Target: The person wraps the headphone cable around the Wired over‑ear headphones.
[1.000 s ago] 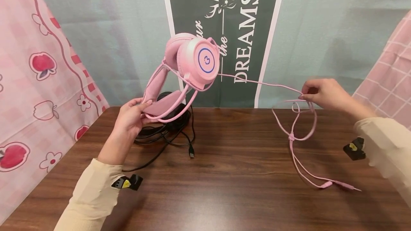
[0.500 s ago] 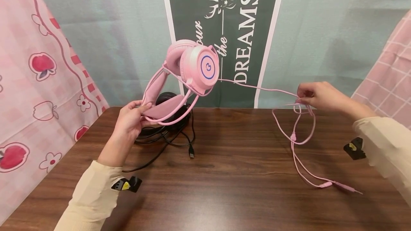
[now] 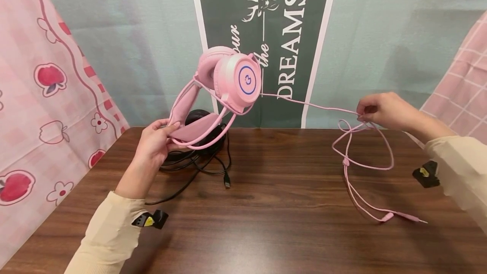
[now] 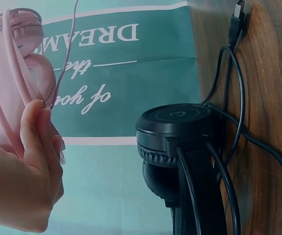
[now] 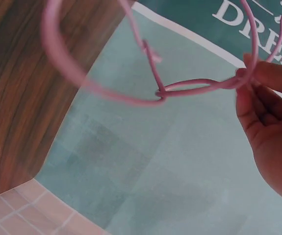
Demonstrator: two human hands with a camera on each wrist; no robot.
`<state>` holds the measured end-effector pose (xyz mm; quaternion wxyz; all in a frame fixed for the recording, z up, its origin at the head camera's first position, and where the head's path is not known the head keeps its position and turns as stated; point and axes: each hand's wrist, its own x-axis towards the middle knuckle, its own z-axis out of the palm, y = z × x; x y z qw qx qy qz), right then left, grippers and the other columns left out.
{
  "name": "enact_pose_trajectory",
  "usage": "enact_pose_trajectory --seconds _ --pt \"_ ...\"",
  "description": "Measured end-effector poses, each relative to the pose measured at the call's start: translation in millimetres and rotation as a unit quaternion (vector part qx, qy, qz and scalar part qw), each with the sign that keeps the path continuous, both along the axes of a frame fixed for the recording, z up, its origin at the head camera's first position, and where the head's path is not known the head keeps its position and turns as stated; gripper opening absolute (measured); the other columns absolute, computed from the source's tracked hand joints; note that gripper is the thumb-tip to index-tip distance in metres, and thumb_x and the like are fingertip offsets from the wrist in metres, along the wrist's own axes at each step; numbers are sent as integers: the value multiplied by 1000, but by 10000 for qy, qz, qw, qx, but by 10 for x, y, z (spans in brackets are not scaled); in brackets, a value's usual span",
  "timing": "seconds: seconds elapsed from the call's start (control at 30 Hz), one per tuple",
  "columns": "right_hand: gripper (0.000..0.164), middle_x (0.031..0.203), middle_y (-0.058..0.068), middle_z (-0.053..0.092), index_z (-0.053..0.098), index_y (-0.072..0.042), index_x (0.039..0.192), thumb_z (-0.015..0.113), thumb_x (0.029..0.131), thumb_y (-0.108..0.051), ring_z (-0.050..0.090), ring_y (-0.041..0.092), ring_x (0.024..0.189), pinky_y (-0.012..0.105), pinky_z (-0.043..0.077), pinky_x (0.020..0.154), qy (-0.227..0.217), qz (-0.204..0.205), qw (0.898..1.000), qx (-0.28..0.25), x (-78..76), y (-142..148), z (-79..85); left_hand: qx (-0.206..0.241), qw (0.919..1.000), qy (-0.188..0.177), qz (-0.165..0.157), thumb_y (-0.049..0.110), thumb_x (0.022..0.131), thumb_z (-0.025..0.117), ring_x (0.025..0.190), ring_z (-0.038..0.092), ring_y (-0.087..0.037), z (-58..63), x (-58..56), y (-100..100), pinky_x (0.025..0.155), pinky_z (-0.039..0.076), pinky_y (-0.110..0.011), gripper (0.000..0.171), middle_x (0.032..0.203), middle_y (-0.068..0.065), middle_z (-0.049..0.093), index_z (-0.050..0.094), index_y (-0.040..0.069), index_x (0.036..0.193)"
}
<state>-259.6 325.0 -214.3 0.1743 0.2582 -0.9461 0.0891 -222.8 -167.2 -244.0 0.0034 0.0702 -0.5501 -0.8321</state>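
My left hand (image 3: 152, 141) grips the headband of a pink headset (image 3: 237, 79) and holds it up over the table, ear cups tilted away. From the ear cup a thin pink cable (image 3: 316, 105) runs right to my right hand (image 3: 388, 111), whose thumb and fingertips pinch it. Below those fingers the cable hangs in loose loops, down to a splitter and two plugs (image 3: 387, 217) low over the table. In the right wrist view the pink cable (image 5: 190, 92) crosses itself in a loop at the fingertips. The left wrist view shows the left hand (image 4: 33, 171) around the pink band.
Behind the pink headset, a black headset (image 4: 180, 127) with a coiled black cable lies on the wooden table (image 3: 274, 223). Its USB plug (image 3: 227, 181) points toward the front. Hanging cloths (image 3: 388, 33) stand behind the table and along both sides.
The pink headset has dipped slightly with the left hand. The right hand moved a little left and down, then back right and up, and the hanging cable loops swung and widened.
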Motion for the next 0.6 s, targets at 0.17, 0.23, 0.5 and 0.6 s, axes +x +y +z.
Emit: enact_pose_trajectory --seconds 0.17,0.23,0.5,0.6 --pt "24 61 -10 53 58 -18 66 72 71 1 44 4 58 25 37 52 -369 159 9990 185 14 3 -60 -87 10000 34 -24 -2 89 52 53 59 -10 -26 -8 7 46 54 -28 12 67 -3 63 42 2 96" --pt "25 62 -10 54 59 -18 66 72 71 2 45 4 58 24 39 52 -527 217 9980 279 16 4 -82 -121 9999 52 -33 -3 89 51 52 59 -9 -37 -11 10 45 54 -28 12 67 -3 63 41 1 97" --pt "31 70 -13 58 62 -23 67 73 62 6 51 -1 63 22 45 57 -627 767 9943 405 -24 15 -110 -225 9997 28 -63 -1 90 51 51 59 -10 -57 -21 23 44 53 -26 12 68 -1 63 43 2 98" --pt "33 73 -12 57 60 -24 64 74 58 5 48 -2 63 21 43 55 -532 889 9941 336 -31 26 -126 -213 9997 33 -84 0 90 51 51 58 -10 -55 -23 25 44 53 -27 11 68 -1 64 43 2 97"
